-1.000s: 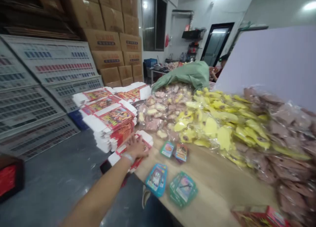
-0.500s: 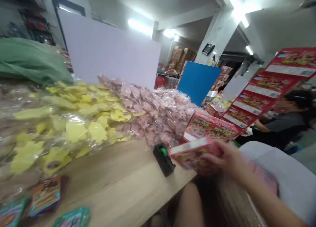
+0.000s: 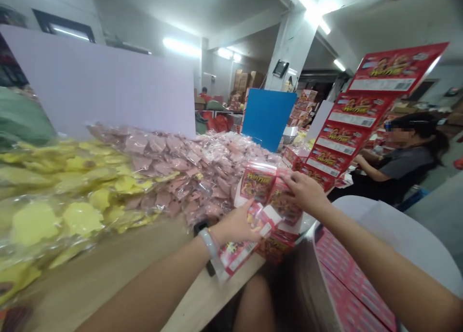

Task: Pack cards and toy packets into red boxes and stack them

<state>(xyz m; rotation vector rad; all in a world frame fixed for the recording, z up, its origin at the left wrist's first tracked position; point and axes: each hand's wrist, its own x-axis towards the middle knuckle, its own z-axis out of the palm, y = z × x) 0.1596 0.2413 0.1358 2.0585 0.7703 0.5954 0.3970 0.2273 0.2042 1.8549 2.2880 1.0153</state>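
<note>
My left hand (image 3: 237, 226), with a pale bracelet at the wrist, is closed around a small red-and-white printed carton (image 3: 237, 255), tilted over the table edge; a white end flap shows past the fingers. My right hand (image 3: 307, 190) has its fingers curled over the top of a red printed box (image 3: 285, 204) in the group at the table's corner. Beside that one stands another red box (image 3: 256, 183) with a shiny raised top. Mostly hidden behind my left hand and the carton is a black tape dispenser (image 3: 201, 226).
Bagged yellow pieces (image 3: 83, 219) and bagged pink pieces (image 3: 188, 178) cover much of the table (image 3: 144, 255). Red display cards (image 3: 352, 112) rise at right. A container of red cartons (image 3: 354, 284) stands near a white round surface (image 3: 383, 221). Beyond sits a person (image 3: 405, 163).
The view has turned right. My left hand has come into view, holding a carton. My right hand, which held a red carton over the table edge, is now at the standing boxes.
</note>
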